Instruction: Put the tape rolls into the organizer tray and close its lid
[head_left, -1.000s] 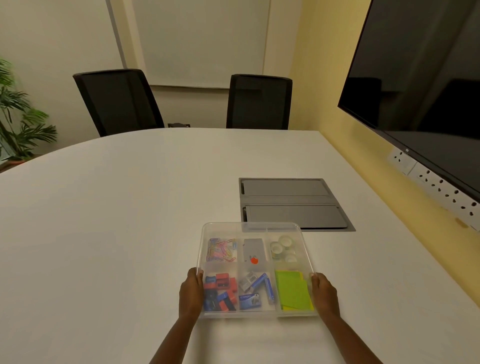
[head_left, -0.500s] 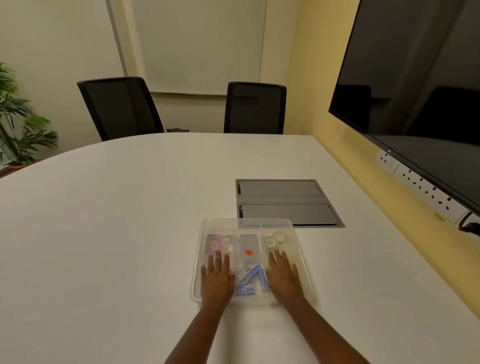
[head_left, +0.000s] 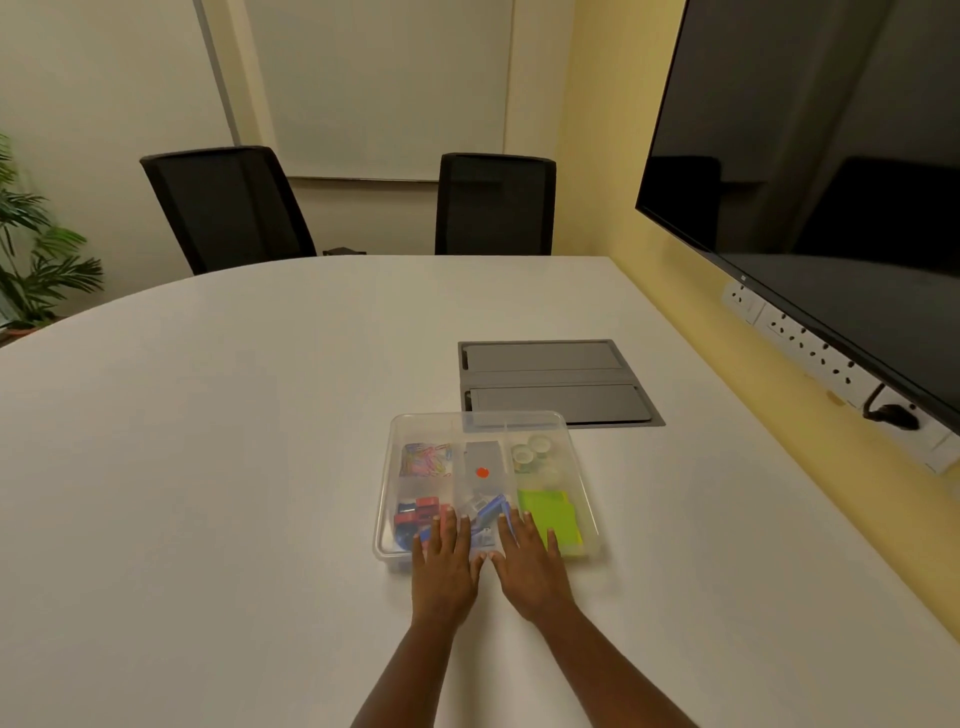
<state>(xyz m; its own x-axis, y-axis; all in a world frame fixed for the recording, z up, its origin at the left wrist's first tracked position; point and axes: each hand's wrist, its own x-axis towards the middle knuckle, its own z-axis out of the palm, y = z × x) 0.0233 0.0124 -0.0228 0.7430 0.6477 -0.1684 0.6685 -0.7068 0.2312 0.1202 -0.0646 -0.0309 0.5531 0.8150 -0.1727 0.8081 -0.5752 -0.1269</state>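
A clear plastic organizer tray (head_left: 385, 488) sits on the white table, with its transparent lid (head_left: 431, 423) lying on top. Several pale tape rolls (head_left: 532, 452) lie in the far right compartment. Other compartments hold coloured paper clips, red and blue clips, a grey item with a red dot and green sticky notes. My left hand (head_left: 444, 561) and my right hand (head_left: 530, 564) lie flat, palms down, side by side on the lid's near edge, fingers spread and holding nothing.
A grey cable hatch (head_left: 553, 382) is set into the white table (head_left: 208, 441) just beyond the tray. Two black chairs (head_left: 228, 208) stand at the far side. A large dark screen (head_left: 810, 166) and wall sockets (head_left: 810, 353) are on the right, a plant (head_left: 36, 249) far left.
My hands left the tray's sides, came flat onto the lid's middle, then slid back toward me and closer together at its near edge.
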